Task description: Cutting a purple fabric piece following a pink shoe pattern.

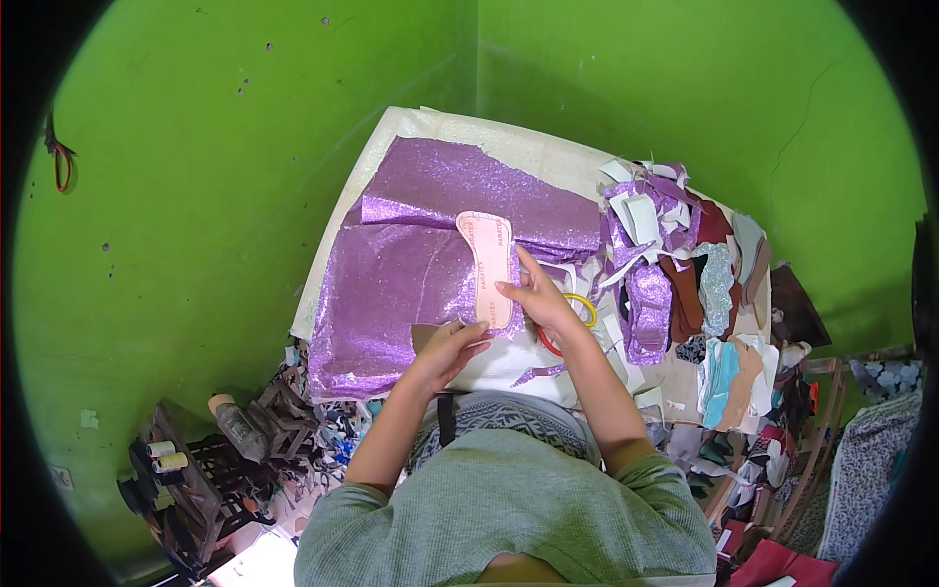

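Observation:
A pink sole-shaped insole pattern (pixel 486 256) lies on a large sheet of purple glitter fabric (pixel 411 254) spread over a white table (pixel 528 147). My right hand (pixel 538 298) presses its fingers flat on the pattern's lower part. At the sheet's near edge, just below the pattern, my left hand (pixel 448 347) grips the fabric. Scissors with a yellow and a red handle (pixel 577 318) lie on the table right behind my right hand.
A heap of cut scraps (pixel 675 264), purple, white, brown and teal, covers the table's right side. A dark rack with thread spools and a bottle (pixel 210 440) stands on the floor at left. Green walls close in behind and left.

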